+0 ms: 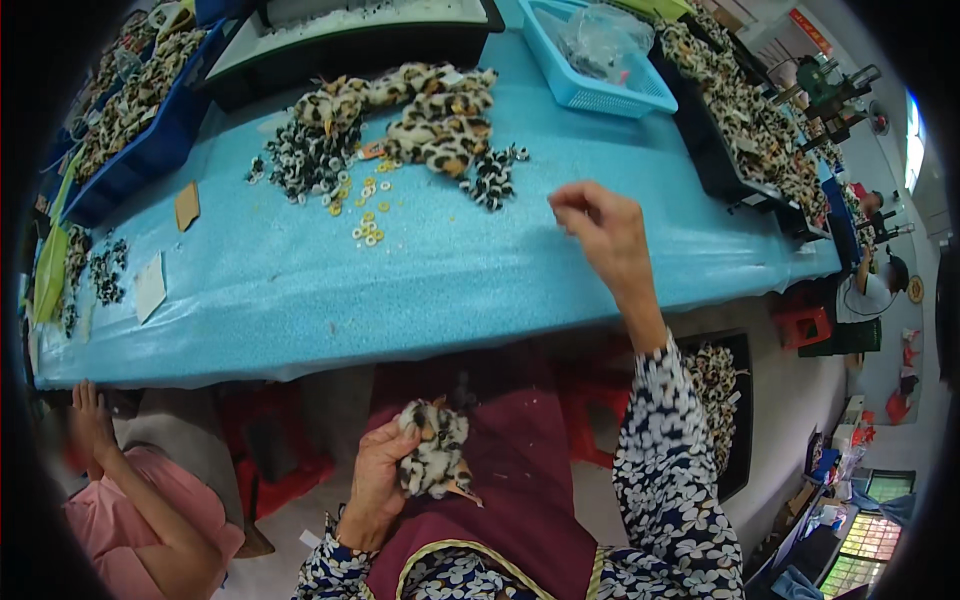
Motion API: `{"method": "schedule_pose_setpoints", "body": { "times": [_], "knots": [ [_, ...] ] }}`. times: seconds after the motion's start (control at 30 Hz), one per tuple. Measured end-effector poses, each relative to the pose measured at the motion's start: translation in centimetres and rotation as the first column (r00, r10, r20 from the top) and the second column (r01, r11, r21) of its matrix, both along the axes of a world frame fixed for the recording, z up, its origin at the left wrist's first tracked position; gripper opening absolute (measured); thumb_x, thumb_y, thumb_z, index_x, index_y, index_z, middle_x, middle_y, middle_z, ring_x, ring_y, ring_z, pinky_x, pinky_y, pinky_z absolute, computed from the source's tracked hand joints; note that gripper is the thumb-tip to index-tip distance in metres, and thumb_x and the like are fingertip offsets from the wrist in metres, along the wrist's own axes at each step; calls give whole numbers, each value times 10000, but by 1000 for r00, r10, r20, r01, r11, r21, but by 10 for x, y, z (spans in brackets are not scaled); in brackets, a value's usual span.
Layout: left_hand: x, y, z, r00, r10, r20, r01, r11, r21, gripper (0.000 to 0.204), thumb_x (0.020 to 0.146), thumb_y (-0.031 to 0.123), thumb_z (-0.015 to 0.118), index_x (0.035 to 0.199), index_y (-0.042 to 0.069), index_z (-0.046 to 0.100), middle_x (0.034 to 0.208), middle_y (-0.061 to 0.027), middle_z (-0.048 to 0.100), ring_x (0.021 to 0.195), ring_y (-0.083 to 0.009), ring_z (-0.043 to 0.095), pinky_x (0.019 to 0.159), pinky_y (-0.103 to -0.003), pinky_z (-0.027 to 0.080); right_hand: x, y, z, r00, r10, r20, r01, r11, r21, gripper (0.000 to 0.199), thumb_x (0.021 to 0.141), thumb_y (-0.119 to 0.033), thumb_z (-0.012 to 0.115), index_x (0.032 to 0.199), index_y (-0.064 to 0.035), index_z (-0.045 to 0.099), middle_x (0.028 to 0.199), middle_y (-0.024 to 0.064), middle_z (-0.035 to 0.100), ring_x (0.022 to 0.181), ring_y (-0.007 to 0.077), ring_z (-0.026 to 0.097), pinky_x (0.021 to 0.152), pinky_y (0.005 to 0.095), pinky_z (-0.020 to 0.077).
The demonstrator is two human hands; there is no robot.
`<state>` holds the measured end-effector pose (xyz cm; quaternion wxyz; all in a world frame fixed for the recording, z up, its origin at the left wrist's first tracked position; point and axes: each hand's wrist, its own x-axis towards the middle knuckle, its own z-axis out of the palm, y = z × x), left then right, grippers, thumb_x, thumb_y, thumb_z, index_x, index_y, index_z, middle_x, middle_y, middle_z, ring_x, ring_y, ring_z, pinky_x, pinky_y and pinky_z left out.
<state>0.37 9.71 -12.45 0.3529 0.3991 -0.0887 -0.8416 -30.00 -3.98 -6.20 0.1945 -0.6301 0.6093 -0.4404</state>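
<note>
My left hand (380,470) grips a small leopard-print plush toy (435,452) in my lap, over a dark red apron. My right hand (600,225) is raised above the blue table (420,290), fingers pinched together; whether something tiny sits between them I cannot tell. On the table ahead lie several leopard-print plush toys (430,115), a heap of black-and-white plastic eyes (305,160), a smaller heap of eyes (492,178) and scattered yellow washers (368,210).
A blue mesh basket (590,60) stands at the back right, a black tray (350,40) at the back. Bins of plush pieces (750,120) line the right, blue bins (140,120) the left. Another person in pink (140,510) sits at lower left.
</note>
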Motion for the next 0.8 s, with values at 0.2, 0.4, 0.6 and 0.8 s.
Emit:
{"method": "schedule_pose_setpoints", "body": {
  "times": [0.2, 0.4, 0.6, 0.8],
  "knots": [
    [3, 0, -12, 999, 54, -6, -53, 994, 93, 245, 870, 88, 554, 1060, -63, 589, 967, -123, 655, 823, -197, 644, 754, -302, 527, -5, -73, -12, 934, -16, -357, 24, 1000, 18, 312, 698, -32, 695, 1002, -30, 627, 862, 94, 640, 713, 164, 593, 653, 289, 496],
    [5, -12, -12, 996, 82, -38, -77, 991, 109, 256, 859, 95, 574, 1052, -73, 586, 949, -135, 656, 807, -205, 650, 741, -314, 535, -8, -93, -20, 900, 0, -435, 38, 996, 79, 245, 716, -78, 703, 946, -17, 642, 824, 106, 632, 684, 177, 585, 656, 297, 494],
    [11, -13, -15, 996, 80, -33, -76, 992, 97, 263, 858, 100, 578, 1049, -81, 584, 951, -143, 656, 806, -208, 652, 738, -317, 538, -14, -79, -17, 965, 31, -260, -18, 998, 53, 161, 781, -88, 659, 915, 1, 649, 787, 117, 643, 672, 214, 623, 629, 311, 509],
    [12, -14, -8, 983, 56, -177, -39, 994, 98, 319, 871, 169, 577, 1097, -55, 552, 1016, -136, 635, 889, -225, 633, 808, -338, 513, -26, -22, -7, 849, 73, 524, -124, 990, 62, 190, 888, -106, 579, 1025, 23, 607, 840, 100, 648, 630, 91, 563, 553, 202, 475]
  ]
}}
